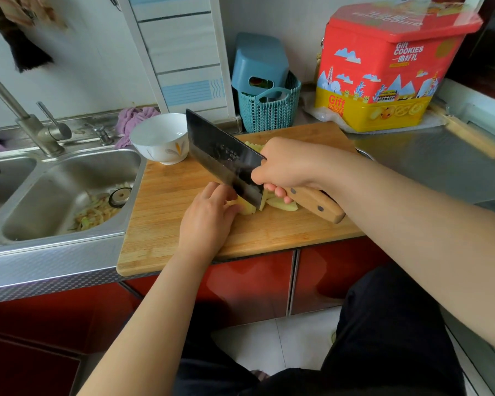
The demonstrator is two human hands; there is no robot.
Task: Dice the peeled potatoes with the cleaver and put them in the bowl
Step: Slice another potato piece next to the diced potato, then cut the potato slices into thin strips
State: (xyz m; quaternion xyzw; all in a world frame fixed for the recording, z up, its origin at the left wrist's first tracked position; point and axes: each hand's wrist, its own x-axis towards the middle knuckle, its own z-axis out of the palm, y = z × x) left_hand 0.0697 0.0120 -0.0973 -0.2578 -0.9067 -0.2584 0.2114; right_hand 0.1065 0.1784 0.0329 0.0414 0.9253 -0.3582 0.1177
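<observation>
Right hand [286, 164] grips the wooden-handled dark steel cleaver [226, 158] over pale peeled potato pieces [250, 208] on the bamboo cutting board [166, 224]; left hand [209, 215] steadies them (fingertips best tucked back). White ceramic bowl [160, 138] waits nearby.

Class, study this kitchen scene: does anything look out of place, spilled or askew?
Yes. Vegetable peelings lie strewn in the sink basin around the drain, and the cutting board overhangs the sink's edge and the counter front.

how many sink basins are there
2: the large sink basin holding peelings, left of the cutting board; a second basin further left, cut off by the frame edge.
</observation>
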